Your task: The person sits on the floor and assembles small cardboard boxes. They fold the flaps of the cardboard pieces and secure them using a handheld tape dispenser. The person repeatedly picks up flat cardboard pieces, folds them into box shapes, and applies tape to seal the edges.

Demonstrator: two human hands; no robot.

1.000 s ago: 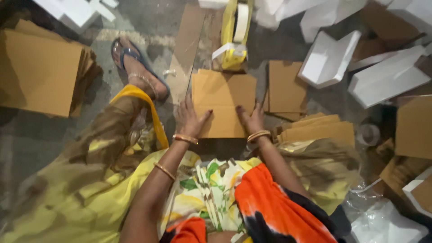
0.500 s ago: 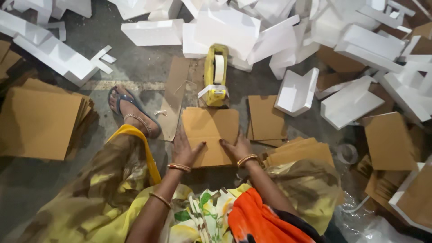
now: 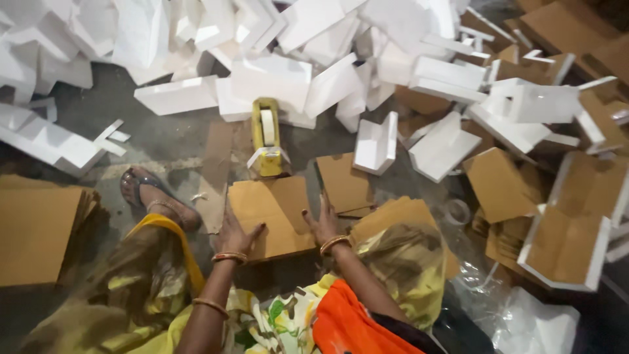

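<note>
I sit on the floor with a brown cardboard sheet lying flat in front of me. My left hand rests palm down on its near left corner, fingers spread. My right hand presses on its right edge, fingers apart. Both wrists wear bangles. Just beyond the sheet stands a yellow tape dispenser with a white roll of tape. My sandalled foot lies to the left of the sheet.
A heap of white foam pieces fills the far side. A stack of cardboard sheets lies at left, more cardboard pieces and foam-edged cardboard trays at right. Clear plastic wrap lies near right.
The view has tilted up, showing more of the foam heap. Both hands stay on the cardboard sheet, now lower in the picture.
</note>
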